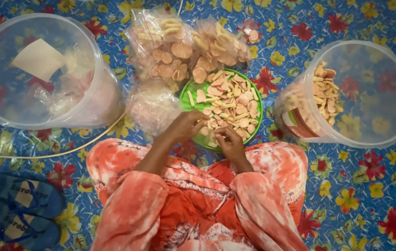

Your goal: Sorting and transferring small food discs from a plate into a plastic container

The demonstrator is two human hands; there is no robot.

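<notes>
A green plate (253, 98) heaped with pale round and stick-shaped crackers (230, 102) sits on the flowered mat in front of my lap. My left hand (186, 125) reaches over the plate's near left edge, fingers curled down onto the crackers. My right hand (229, 142) rests at the plate's near rim, fingers pinched on a few small crackers. Both arms wear orange-and-white sleeves.
Clear bags of crackers (179, 46) lie beyond the plate. A clear plastic tub (35, 69) with bags and paper lies at left. Another tub (346, 93) holding crackers lies at right. Blue sandals (21, 209) sit at lower left. A cream cord (67, 151) crosses the mat.
</notes>
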